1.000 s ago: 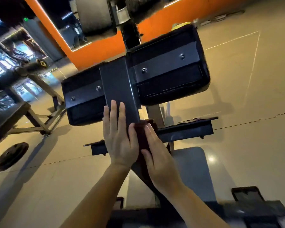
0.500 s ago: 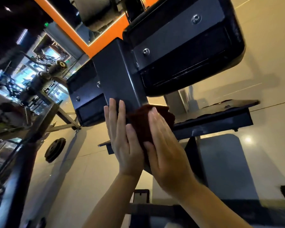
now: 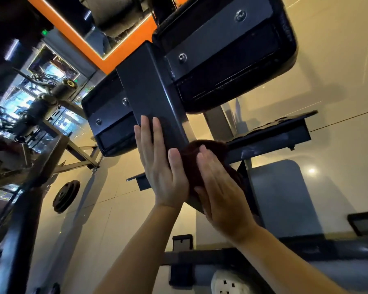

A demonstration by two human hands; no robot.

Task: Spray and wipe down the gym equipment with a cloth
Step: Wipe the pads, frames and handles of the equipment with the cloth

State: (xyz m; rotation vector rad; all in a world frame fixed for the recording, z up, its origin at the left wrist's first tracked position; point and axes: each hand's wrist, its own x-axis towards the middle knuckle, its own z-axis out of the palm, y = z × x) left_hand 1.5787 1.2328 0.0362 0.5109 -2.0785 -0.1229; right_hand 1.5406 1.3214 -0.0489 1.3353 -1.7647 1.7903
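Note:
A black steel post of a gym machine rises in the middle, with two black pads bolted to it on either side. My left hand lies flat with straight fingers against the post's left face. My right hand presses a dark maroon cloth against the post's right side, fingers straight over the cloth. The cloth is bunched between my two hands and partly hidden by them. No spray bottle is in view.
A black footplate juts out to the right behind the post. A weight plate lies on the glossy floor at left, near a steel frame. An orange wall with mirrors stands behind. A white shoe shows at the bottom.
The view has moved closer to the post and tilted up. Both hands have stayed clasped on the post with the cloth, which now bulges out more on the right side.

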